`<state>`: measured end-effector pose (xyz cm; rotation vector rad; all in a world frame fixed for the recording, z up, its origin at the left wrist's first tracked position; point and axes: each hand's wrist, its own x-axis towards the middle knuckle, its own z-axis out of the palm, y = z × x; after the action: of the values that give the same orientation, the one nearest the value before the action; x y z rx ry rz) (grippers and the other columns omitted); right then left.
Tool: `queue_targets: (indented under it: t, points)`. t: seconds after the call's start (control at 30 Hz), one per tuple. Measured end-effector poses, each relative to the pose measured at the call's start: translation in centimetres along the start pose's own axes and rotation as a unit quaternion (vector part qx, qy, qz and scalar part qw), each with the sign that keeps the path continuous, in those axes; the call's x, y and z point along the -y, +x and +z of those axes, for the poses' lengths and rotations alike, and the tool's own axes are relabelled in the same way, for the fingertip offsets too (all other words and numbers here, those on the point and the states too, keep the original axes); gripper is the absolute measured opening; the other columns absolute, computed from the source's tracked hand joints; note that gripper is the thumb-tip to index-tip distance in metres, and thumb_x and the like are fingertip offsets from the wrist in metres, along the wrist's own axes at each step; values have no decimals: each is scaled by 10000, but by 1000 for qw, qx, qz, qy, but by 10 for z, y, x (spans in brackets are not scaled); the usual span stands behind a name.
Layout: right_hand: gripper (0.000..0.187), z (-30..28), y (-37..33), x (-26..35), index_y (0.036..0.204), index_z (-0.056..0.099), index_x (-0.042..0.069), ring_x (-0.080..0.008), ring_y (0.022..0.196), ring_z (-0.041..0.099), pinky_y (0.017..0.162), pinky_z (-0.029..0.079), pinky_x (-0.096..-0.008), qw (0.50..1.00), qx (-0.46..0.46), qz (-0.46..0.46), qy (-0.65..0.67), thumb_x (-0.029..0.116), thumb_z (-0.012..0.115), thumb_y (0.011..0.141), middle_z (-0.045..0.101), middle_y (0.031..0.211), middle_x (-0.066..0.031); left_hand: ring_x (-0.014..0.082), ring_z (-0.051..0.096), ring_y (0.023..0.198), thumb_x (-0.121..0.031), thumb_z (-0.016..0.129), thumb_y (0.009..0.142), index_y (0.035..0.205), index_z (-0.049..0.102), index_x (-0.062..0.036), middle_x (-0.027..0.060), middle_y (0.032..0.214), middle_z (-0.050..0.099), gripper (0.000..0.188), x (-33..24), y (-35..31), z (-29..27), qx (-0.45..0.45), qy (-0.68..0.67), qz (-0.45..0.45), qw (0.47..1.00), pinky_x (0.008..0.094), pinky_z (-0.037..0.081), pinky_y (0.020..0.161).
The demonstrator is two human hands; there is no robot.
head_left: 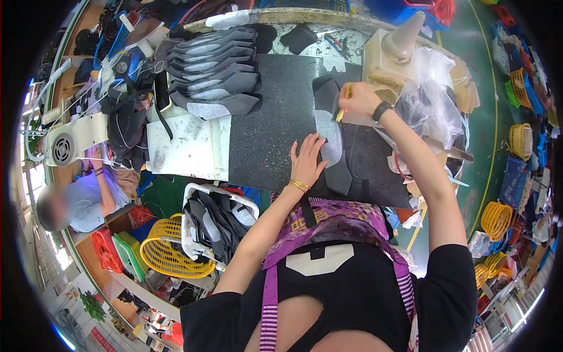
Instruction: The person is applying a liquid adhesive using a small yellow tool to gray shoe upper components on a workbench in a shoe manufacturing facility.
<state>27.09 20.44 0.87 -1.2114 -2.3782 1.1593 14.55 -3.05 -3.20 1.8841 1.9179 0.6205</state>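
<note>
A long curved piece in black and grey [331, 138], like a cut shoe part, lies on a dark speckled board [272, 117] before me. My left hand [308, 159] rests flat at the piece's left edge, fingers spread, a gold bangle on the wrist. My right hand [359, 101] is closed around a slim yellow tool [339, 115] whose tip points down at the piece's upper right edge. Its exact kind is too small to tell. Beyond my left hand, a stack of similar black and grey pieces [214, 73] lies overlapped in a row.
A cream machine base with a cone [404, 38] and crumpled clear plastic [431, 97] stand at the right. A white-rimmed basket of dark pieces [189, 234] and a yellow basket [153, 249] sit below left. Another person [88, 202] works at the left.
</note>
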Motion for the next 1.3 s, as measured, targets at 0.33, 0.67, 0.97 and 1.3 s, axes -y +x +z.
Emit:
queue_targets:
  t: [0.33,0.67,0.97,1.3]
  points:
    - [487,11,-19,-11,742,617,-46,-369,708,619,650,494,-397,999,-25,40,-9,440,622,712,604,699,-251,272,334,1257,-263,662,730,1177,397,-104,110,1311,382,544,6,-5,10,-20,-38,-1,999,506,152,1024]
    - [203,15,-81,-15,772,608,0,-223,583,607,590,476,-296,980,-30,30,193,195,586,720,621,647,-126,288,332,1258,-240,684,715,1153,406,-88,125,1312,383,540,11,-3,11,-28,-23,7,999,508,147,1027]
    - [159,36,-166,-18,847,560,4,-304,729,600,649,479,-356,985,22,-132,108,75,559,705,600,795,-136,274,324,1270,-195,690,698,1165,397,-90,124,1308,384,561,4,-7,11,-36,-15,18,999,506,138,1037]
    - [162,33,-170,26,752,562,33,-228,586,597,543,477,-294,982,-47,-107,147,147,670,711,590,725,-99,207,576,940,-185,556,851,1260,368,6,118,1067,566,489,16,63,2,-94,-538,-326,772,309,450,825]
